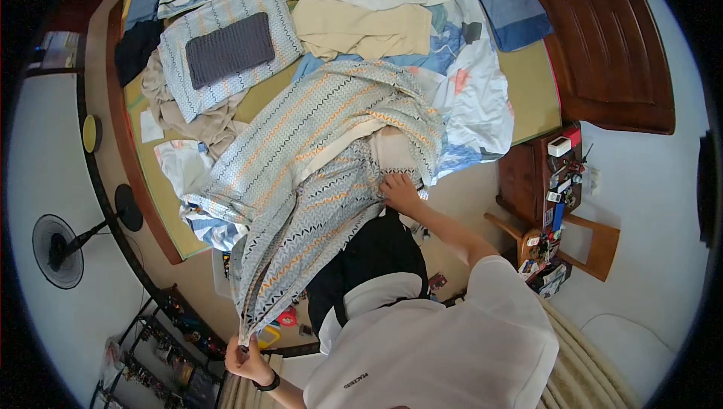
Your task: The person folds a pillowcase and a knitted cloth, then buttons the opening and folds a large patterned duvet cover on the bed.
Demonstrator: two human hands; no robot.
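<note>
A duvet cover (301,126) with zigzag stripes in white, grey, orange and black spreads over the bed's near edge and hangs down in front of me. At lower left, my left hand (250,362), with a dark band on its wrist, pinches a gathered corner of it. My right hand (399,192) grips the cover close to the bed edge, its fingers curled into the cloth. Just beyond that hand, a plain beige patch of fabric (393,151) shows among the folds.
On the bed lie a matching folded cloth (267,2) with a dark grey ribbed piece (230,49) on it, a beige garment (361,26) and white-blue bedding (478,104). A fan (59,251) stands left. At right are a cluttered cabinet (523,179) and a wooden chair (595,247).
</note>
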